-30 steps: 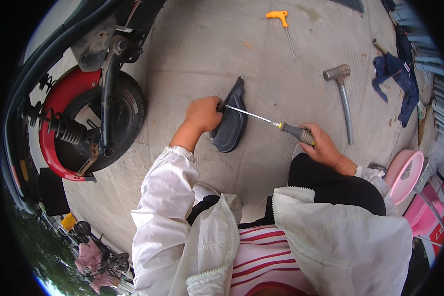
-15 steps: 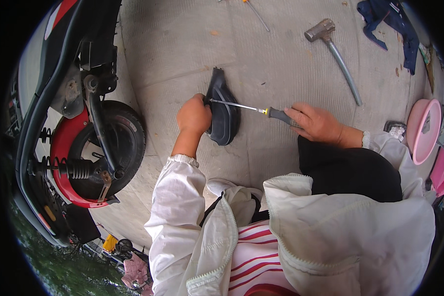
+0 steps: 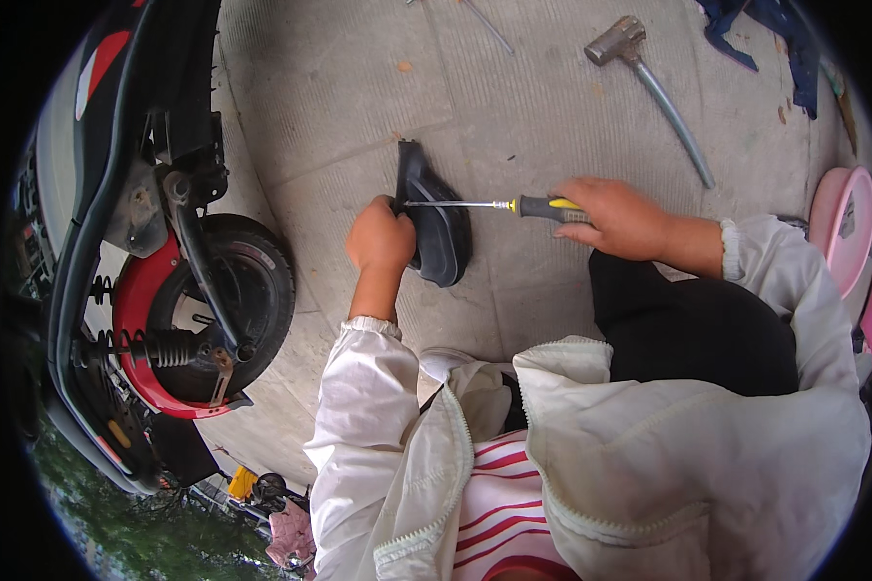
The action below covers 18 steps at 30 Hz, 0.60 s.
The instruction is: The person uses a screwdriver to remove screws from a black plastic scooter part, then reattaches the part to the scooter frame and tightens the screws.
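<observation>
my right hand (image 3: 618,215) is closed in a full grip around the yellow and black handle of a screwdriver (image 3: 513,205). the thin metal shaft runs level toward my left, and its tip meets the upper part of a black plastic cover (image 3: 443,228). my left hand (image 3: 382,238) is closed on the left edge of that cover, with the fingers wrapped around its rim, holding it on edge on the concrete floor (image 3: 543,107). the cover is dark, curved and shell-shaped, narrow at the top and wider at the rounded lower end. it lies between my two hands, touching the left one and well apart from the right one, joined to it only by the shaft. to my left stands a scooter (image 3: 145,252) with a red rim and black tyre. a hammer (image 3: 649,87) lies on the floor beyond my right hand, and a pink stool (image 3: 848,228) stands at the right edge.
</observation>
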Tool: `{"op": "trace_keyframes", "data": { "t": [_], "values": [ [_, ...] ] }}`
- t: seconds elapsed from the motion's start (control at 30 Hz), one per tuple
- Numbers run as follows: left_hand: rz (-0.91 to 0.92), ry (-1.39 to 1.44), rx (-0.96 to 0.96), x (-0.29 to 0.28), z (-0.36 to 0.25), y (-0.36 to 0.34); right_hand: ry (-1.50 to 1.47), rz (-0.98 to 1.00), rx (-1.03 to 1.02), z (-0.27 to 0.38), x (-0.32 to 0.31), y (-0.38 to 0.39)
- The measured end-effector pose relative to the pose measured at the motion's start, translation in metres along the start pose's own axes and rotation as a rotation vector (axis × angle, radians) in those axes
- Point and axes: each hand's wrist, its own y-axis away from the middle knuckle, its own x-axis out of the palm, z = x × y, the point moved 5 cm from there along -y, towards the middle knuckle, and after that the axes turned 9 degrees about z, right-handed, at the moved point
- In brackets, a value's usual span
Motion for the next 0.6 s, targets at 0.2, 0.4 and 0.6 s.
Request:
{"op": "trace_keyframes", "data": {
  "t": [0.2,0.4,0.6],
  "values": [
    [0.013,0.027,-0.028,0.009,0.013,0.000,-0.887,0.525,0.696,-0.004,0.014,-0.016],
    [0.002,0.038,-0.024,0.011,0.015,-0.001,-0.358,0.230,0.296,-0.010,0.020,-0.016],
    [0.004,0.001,-0.055,0.009,0.007,0.004,-1.038,0.614,0.677,-0.010,0.033,-0.013]
  ]
}}
